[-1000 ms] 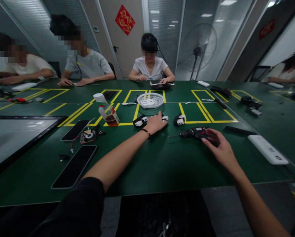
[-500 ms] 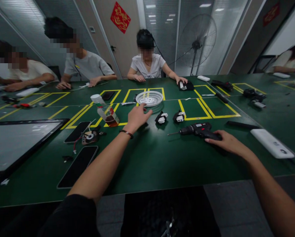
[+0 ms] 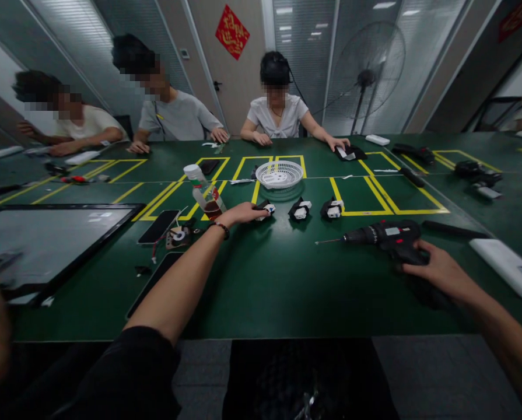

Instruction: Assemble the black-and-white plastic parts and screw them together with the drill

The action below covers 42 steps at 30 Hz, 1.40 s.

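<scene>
Right hand now clamped on the black plastic drill, nearer than and right of the round slotted white basket. Left hand has dropped onto the leftmost lumpy black-and-white piece, just nearside of the basket; can't tell if pinched.

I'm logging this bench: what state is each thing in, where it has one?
Cordless drill: gripped by right hand, bit pointing left
Leftmost black-and-white part: touched by left hand, grip unclear
Bottle: capped, partly filled
Basket: open side up
Phone left of bottle: screen dark
Door: closed
Fan: running state unclear
</scene>
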Each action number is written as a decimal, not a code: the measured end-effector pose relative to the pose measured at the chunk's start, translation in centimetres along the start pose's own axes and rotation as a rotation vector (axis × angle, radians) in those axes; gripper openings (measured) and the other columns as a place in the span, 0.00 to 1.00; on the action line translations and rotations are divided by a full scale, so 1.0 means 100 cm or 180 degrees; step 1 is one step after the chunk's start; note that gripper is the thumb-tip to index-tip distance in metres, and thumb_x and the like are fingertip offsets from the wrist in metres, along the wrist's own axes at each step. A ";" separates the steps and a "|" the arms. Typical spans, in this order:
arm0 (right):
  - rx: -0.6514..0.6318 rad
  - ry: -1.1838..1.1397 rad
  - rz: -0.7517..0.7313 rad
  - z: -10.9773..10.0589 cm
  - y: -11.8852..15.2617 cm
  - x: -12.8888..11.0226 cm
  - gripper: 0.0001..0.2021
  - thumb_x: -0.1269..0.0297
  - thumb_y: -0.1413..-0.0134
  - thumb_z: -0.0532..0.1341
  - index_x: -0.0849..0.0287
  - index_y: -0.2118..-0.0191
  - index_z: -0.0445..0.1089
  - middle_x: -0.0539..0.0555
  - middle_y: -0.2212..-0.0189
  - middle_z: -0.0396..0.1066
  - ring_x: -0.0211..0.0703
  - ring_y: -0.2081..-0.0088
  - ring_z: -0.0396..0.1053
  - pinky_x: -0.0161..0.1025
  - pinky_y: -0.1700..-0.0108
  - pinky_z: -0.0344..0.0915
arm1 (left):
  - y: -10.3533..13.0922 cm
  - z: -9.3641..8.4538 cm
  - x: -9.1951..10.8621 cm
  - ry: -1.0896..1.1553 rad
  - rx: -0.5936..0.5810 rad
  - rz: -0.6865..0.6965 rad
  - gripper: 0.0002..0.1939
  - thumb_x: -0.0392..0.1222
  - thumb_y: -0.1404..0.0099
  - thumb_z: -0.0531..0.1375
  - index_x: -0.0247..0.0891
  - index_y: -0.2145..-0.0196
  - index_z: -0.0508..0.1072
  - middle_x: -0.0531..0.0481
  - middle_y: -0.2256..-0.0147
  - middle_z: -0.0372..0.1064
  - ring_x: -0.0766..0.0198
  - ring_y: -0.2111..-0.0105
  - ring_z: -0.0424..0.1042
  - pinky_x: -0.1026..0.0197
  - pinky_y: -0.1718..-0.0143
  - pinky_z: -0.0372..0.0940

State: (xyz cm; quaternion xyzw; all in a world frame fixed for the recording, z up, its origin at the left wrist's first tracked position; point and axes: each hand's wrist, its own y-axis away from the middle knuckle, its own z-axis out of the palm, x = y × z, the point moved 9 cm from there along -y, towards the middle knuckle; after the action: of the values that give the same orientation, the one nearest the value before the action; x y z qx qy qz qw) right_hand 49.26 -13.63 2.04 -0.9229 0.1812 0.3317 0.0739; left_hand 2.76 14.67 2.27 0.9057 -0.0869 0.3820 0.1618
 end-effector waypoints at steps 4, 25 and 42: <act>-0.0003 -0.1622 0.0128 0.003 0.026 -0.018 0.25 0.53 0.60 0.71 0.51 0.53 0.69 0.60 0.60 0.77 0.59 0.62 0.75 0.50 0.63 0.72 | -0.008 0.001 -0.003 0.0037 -0.0025 0.0095 0.12 0.46 0.52 0.71 0.35 0.73 0.78 0.45 0.75 0.71 0.52 0.64 0.73 0.62 0.68 0.63; -0.2326 -0.3417 -0.0336 0.141 -0.010 -0.180 0.14 0.54 0.50 0.62 0.57 0.61 0.73 0.58 0.67 0.73 0.33 0.83 0.48 0.37 0.84 0.53 | 0.069 0.042 -0.038 0.3383 -0.0545 0.0278 0.23 0.53 0.32 0.60 0.34 0.47 0.73 0.34 0.52 0.73 0.58 0.60 0.73 0.56 0.61 0.73; -0.2575 -0.3236 -0.0311 0.152 0.000 -0.169 0.13 0.60 0.46 0.61 0.63 0.63 0.77 0.57 0.74 0.72 0.39 0.80 0.62 0.38 0.77 0.63 | 0.068 0.060 -0.039 0.3245 -0.0370 0.0330 0.19 0.51 0.34 0.59 0.32 0.54 0.72 0.38 0.59 0.72 0.57 0.61 0.72 0.57 0.65 0.74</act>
State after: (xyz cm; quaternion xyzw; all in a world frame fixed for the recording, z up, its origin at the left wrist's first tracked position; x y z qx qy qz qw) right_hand 28.31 -4.91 1.14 -0.6130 -0.0576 0.7653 -0.1878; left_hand 2.09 6.31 -2.94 0.5884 -0.0628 0.7771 0.2145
